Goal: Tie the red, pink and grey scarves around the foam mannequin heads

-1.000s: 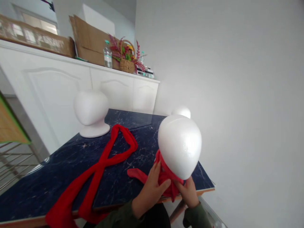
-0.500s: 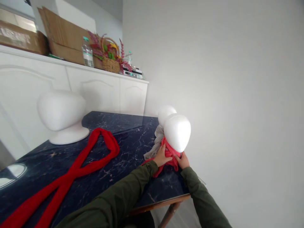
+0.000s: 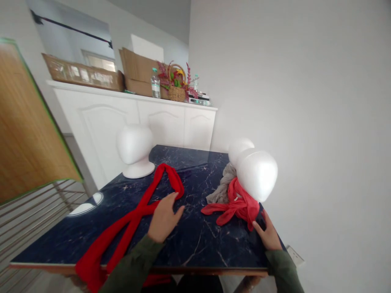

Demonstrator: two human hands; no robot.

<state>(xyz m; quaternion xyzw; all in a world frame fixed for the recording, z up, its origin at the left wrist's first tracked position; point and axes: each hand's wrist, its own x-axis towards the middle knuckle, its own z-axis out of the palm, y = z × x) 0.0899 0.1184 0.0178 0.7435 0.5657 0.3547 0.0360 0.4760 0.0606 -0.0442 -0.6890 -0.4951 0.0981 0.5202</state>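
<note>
A white foam head [image 3: 257, 173] stands at the right of the dark marble table [image 3: 198, 240], a coral-red scarf [image 3: 238, 205] knotted round its neck. Behind it is a second foam head [image 3: 239, 146] with a grey scarf [image 3: 223, 187]. A long bright red scarf [image 3: 128, 224] lies across the table and hangs over the near edge. My left hand [image 3: 165, 217] hovers open just over this scarf's loop. My right hand [image 3: 269, 235] rests open on the table beside the coral scarf, holding nothing.
A third foam head [image 3: 135, 150] stands bare at the table's far left. Behind is a white cabinet [image 3: 152, 118] with cardboard boxes, a water bottle [image 3: 155, 83] and a flower basket [image 3: 177, 83]. A white wall runs close along the right.
Both hands have let go of the coral scarf at the foam head's neck. My left hand moved left to the long red scarf; my right hand drew back onto the table.
</note>
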